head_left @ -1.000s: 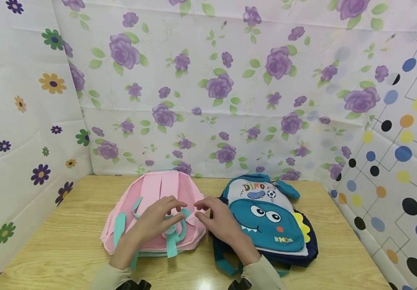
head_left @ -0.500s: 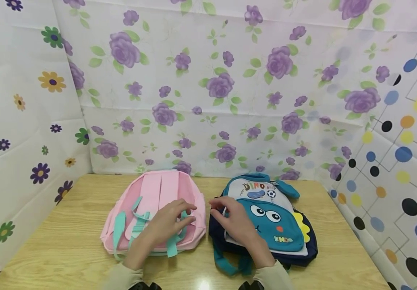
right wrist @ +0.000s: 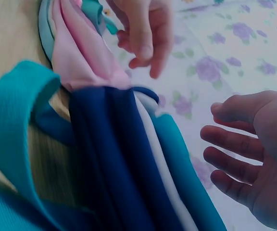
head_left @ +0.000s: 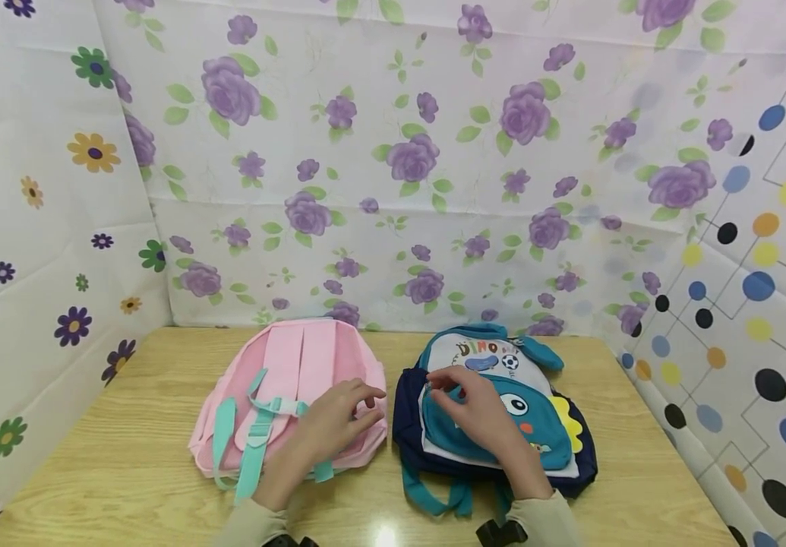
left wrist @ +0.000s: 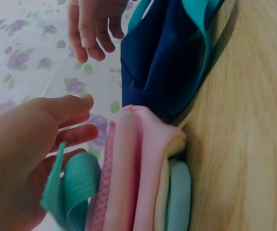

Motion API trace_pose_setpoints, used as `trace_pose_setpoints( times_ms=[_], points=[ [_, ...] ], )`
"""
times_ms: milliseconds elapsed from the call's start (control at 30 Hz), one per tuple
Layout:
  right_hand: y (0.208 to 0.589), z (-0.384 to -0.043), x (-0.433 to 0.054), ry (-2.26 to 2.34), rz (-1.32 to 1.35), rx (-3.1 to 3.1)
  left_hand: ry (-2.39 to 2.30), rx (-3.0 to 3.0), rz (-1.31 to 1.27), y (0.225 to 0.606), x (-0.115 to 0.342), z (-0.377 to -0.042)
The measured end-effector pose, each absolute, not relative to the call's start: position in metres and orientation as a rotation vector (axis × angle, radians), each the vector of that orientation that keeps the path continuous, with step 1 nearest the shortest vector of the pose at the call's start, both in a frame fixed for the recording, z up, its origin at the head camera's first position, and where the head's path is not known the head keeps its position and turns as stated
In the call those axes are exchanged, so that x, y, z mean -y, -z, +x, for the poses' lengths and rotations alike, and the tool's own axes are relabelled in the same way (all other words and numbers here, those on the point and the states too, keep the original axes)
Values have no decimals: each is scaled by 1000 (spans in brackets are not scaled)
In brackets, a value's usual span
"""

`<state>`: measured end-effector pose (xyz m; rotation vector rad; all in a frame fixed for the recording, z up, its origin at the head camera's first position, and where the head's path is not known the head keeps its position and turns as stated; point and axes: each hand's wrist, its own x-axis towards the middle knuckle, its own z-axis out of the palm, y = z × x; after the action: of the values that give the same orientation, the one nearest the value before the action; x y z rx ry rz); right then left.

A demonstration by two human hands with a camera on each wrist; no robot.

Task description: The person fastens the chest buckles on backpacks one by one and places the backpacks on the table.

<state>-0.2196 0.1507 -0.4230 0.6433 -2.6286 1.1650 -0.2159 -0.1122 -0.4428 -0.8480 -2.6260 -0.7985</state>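
A pink backpack (head_left: 300,353) lies with its padded back and turquoise straps (head_left: 256,444) facing up. Over its right half is my left hand (head_left: 336,419), fingers relaxed and holding nothing. To the right lies a navy and teal dinosaur backpack (head_left: 548,437), front side up, with a cartoon face and "DINO" lettering. My right hand (head_left: 478,410) hovers above its left part, hiding one of the printed eyes. In the right wrist view, a gap shows between the right hand (right wrist: 258,149) and the bag's teal front (right wrist: 177,149). The left wrist view has a loose turquoise strap (left wrist: 83,180) beside the left fingers.
Both bags rest on a wooden table (head_left: 126,425), their near sides almost meeting. A teal strap loop (head_left: 427,494) trails in front of the dinosaur bag. Behind stands a purple-rose cloth backdrop (head_left: 365,251), with patterned sheets at both sides.
Both hands have shifted to the right, the right hand farther, onto the dinosaur bag. The left hand has uncovered the middle straps of the pink backpack. The bags lie about where they were.
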Motion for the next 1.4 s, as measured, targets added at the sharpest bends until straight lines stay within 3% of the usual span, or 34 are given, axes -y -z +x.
trace_pose_setpoints(
  times_ms=[1400],
  points=[
    [428, -231, -261, -1008, 300, 2783, 708, 2743, -565, 448, 60, -214]
  ],
)
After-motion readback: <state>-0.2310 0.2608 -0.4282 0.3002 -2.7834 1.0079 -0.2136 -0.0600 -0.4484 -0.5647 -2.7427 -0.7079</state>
